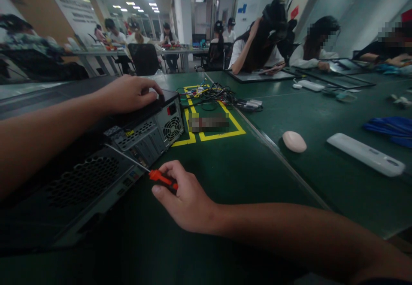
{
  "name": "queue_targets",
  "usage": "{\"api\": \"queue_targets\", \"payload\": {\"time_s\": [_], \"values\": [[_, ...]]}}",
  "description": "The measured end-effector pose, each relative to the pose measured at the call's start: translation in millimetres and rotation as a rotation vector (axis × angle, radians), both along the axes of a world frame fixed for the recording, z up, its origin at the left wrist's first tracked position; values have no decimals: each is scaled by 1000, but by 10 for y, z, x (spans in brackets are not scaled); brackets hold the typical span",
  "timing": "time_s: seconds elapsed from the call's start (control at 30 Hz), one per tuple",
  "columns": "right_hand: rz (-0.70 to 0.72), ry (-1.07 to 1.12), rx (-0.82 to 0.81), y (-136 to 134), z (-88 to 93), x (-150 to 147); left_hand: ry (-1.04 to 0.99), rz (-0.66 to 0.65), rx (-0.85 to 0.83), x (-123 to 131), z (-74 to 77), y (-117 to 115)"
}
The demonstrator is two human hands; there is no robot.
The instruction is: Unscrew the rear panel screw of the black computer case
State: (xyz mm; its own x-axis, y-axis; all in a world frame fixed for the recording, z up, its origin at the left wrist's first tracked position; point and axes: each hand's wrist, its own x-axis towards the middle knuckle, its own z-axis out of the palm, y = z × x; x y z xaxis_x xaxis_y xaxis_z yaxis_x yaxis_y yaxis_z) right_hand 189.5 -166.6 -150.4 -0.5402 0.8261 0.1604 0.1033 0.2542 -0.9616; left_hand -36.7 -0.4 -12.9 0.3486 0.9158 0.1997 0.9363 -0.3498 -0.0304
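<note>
Rests the left hand [128,94] palm down on top of a black case [93,177], near its far corner, fingers loosely bent over the edge and clasping nothing. Grips a screwdriver [162,178] in the right hand [186,199], fingers and thumb closed round the orange handle, wrist and forearm low over the green table [238,177]. Points the thin metal shaft up and to the left from the handle, across the case's rear panel, tip at the panel's near edge beside the slot covers; cannot tell whether the tip sits in a screw. Case at the left of the table, rear panel turned toward the right hand, with a round fan grille [172,128] at its far end and a honeycomb vent on the side nearest the camera. Just beyond the case, a yellow tape frame [225,134] on the table, its left edge running up against the case, a blurred patch inside it. Farther back, over the frame's far edge, a tangle of cables [219,95]. Right of a seam in the table, well apart from both hands: a pale pink mouse [294,142], a long white bar [365,154], and past that a blue cloth [389,128] at the picture's edge. At the far side, several people [257,44] seated, bent over flat dark panels [260,76]; more seated at tables deeper in the room.
</note>
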Motion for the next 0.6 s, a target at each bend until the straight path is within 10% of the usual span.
{"api": "queue_targets", "payload": {"time_s": [0.6], "values": [[-11, 32, 13, 15, -17, -14, -7, 7, -14, 13, 6, -13]]}}
